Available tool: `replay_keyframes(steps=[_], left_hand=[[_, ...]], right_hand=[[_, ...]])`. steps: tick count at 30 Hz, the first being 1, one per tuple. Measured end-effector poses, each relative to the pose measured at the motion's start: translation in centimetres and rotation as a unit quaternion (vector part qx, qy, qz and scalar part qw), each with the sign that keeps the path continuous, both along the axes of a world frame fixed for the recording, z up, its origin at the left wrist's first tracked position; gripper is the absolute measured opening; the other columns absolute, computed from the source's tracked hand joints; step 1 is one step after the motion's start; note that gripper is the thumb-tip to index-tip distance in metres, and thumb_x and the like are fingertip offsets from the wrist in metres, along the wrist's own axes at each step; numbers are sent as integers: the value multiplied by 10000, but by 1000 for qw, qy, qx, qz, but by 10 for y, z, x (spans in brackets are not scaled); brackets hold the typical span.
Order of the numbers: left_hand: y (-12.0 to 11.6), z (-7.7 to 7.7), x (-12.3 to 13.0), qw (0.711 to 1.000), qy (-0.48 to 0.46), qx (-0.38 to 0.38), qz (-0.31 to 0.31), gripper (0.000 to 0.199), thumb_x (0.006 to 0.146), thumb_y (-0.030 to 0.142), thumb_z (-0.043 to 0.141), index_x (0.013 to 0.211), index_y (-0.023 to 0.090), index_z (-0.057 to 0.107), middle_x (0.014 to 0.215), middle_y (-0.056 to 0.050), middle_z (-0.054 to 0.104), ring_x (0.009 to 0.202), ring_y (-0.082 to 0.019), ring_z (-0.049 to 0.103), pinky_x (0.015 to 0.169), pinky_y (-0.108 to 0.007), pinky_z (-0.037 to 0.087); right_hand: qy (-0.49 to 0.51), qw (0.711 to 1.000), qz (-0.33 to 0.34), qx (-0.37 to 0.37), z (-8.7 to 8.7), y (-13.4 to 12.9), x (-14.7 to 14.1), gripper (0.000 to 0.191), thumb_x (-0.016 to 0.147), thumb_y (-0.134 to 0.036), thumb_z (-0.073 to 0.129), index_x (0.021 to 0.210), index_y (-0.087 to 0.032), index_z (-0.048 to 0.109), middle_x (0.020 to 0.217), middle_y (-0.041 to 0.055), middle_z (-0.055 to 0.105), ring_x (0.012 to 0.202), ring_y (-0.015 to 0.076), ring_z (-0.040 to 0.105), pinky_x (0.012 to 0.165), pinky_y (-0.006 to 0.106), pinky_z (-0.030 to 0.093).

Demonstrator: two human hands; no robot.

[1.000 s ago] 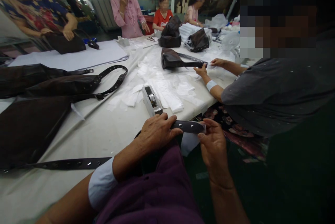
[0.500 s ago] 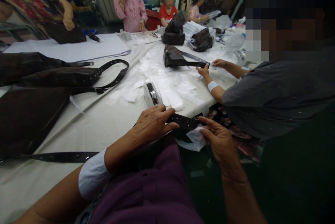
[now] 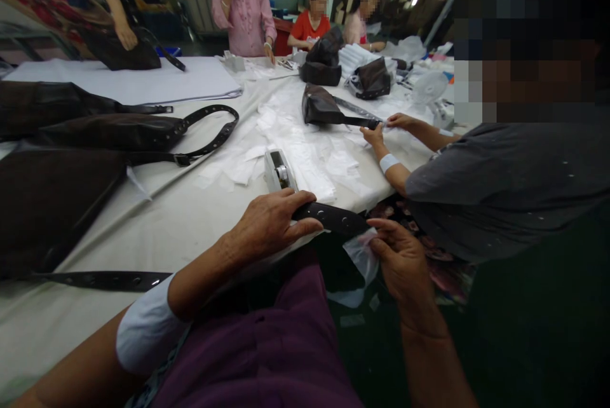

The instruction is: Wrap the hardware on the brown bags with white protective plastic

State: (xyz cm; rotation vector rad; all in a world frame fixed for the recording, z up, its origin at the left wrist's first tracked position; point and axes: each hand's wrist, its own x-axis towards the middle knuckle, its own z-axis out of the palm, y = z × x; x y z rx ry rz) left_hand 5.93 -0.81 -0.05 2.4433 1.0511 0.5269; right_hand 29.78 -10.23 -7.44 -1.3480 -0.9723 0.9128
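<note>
My left hand (image 3: 281, 220) grips a dark brown strap (image 3: 333, 217) with metal eyelets at the table's front edge. The strap runs right from under my left fingers to the fingertips of my right hand (image 3: 398, 252). My right hand is closed, with thumb and forefinger at a thin clear plastic piece (image 3: 363, 252) beside the strap's end. This plastic hangs down over the dark green floor. Just beyond my left hand, a grey tape dispenser (image 3: 280, 170) stands on the white-covered table (image 3: 200, 217).
Dark bags (image 3: 61, 198) with straps lie at the left. White plastic pieces (image 3: 309, 154) spread across the middle. On the right, a co-worker's hands (image 3: 376, 135) hold another bag's strap (image 3: 355, 121). Several people stand or sit around the far side.
The strap has risen slightly and shows more of its flat side between my hands. My left hand has shifted a little left. The clear plastic now hangs lower and longer from my right fingers.
</note>
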Motion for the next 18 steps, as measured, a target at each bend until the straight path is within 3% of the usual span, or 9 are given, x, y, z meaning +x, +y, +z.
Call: replay_keyframes(steps=[2, 5, 9, 13, 18], left_hand=[[1, -1, 3, 995, -59, -80, -3, 469, 731, 488, 642, 1102, 209, 573, 853, -12, 599, 742, -155, 548, 646, -267, 424], [0, -8, 14, 964, -134, -228, -42, 559, 616, 436, 745, 1091, 186, 586, 635, 55, 487, 564, -99, 444, 512, -219, 344], [-5, -21, 30, 907, -205, -362, -59, 249, 688, 343, 671, 829, 138, 663, 540, 56, 437, 507, -74, 406, 491, -210, 318], [-6, -31, 30, 864, -265, -427, 6, 190, 676, 320, 669, 709, 139, 624, 520, 48, 474, 484, -75, 428, 483, -210, 341], [-4, -42, 25, 848, -280, -449, 22, 174, 664, 305, 666, 719, 141, 646, 543, 38, 495, 494, -77, 428, 503, -219, 349]], right_hand=[[-5, 999, -31, 27, 0, 5, -4, 335, 692, -201, 691, 1020, -219, 627, 731, -4, 622, 663, 137, 591, 583, 240, 447], [-19, 997, -32, 61, 5, 13, -17, 372, 697, -205, 688, 1061, -228, 618, 724, -8, 618, 676, 151, 604, 626, 270, 473], [-140, 985, -35, 95, 15, 18, -42, 351, 760, -236, 650, 1109, -246, 616, 808, 17, 644, 725, 173, 616, 687, 308, 495], [-274, 953, -50, 115, 14, 16, -56, 412, 780, -242, 635, 1189, -259, 581, 935, 37, 642, 818, 186, 619, 785, 336, 503], [-246, 961, -28, 122, 3, 17, -58, 469, 763, -216, 650, 1218, -260, 548, 957, 24, 601, 730, 136, 604, 693, 289, 523]])
